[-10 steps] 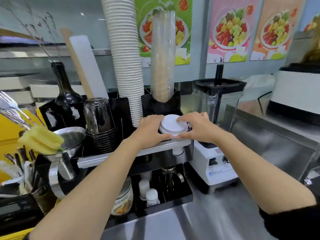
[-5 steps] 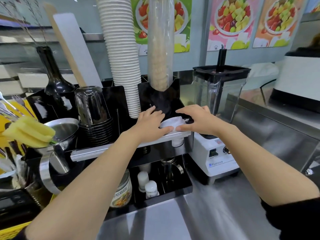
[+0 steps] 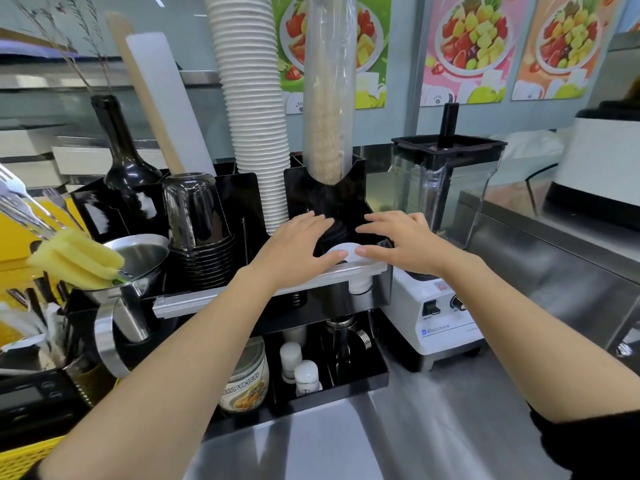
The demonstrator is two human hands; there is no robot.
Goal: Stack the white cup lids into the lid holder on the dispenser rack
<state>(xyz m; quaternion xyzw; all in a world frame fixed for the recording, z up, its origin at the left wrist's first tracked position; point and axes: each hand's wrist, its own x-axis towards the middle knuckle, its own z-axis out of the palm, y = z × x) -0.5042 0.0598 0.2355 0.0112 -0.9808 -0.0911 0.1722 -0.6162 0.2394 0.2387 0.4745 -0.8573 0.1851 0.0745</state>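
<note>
The left hand [image 3: 298,244] and the right hand [image 3: 401,242] lie spread flat, thumbs touching the white lids [image 3: 341,254] from each side. The lids sit low in the lid holder [image 3: 346,209], a black slot at the right end of the rack [image 3: 270,296]. If a thumb pushes unevenly, I think the top lid could tip and jam. A tall stack of paper cups [image 3: 252,116] stands just left, and a clear tube [image 3: 329,91] hangs right above the slot. A bump could knock them. The blender [image 3: 446,209] stands close on the right, on the steel surface [image 3: 433,427].
</note>
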